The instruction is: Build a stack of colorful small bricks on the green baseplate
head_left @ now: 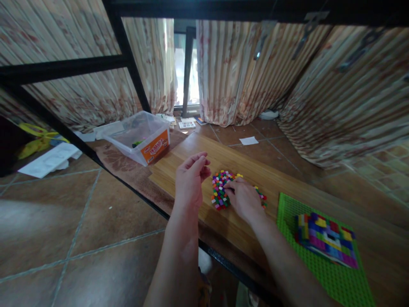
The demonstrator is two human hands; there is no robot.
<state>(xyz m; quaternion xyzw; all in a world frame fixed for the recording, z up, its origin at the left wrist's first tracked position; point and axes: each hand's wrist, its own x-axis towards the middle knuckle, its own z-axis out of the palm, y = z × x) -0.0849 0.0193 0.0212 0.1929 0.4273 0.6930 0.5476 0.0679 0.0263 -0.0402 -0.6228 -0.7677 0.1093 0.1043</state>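
Note:
A pile of small multicoloured toy bricks [220, 187] lies on the wooden board. My right hand [243, 196] reaches over it, fingers bent together with the tips down among the pieces; whatever they pinch is hidden. Just left of the pile, my left hand [193, 172] is raised above the board, its fingers curled in toward the thumb. I cannot make out anything inside that hand. To the right, a green studded baseplate [332, 283] carries a blocky structure of coloured bricks [329, 238], built several layers high.
A clear plastic bin [128, 149] with an orange label stands at the board's far left end. The wooden board [191, 147] rests on brown cloth [128, 172]. A black metal frame [128, 55] crosses the view. Beyond are striped curtains [223, 72] and papers [248, 140] on the tiled floor.

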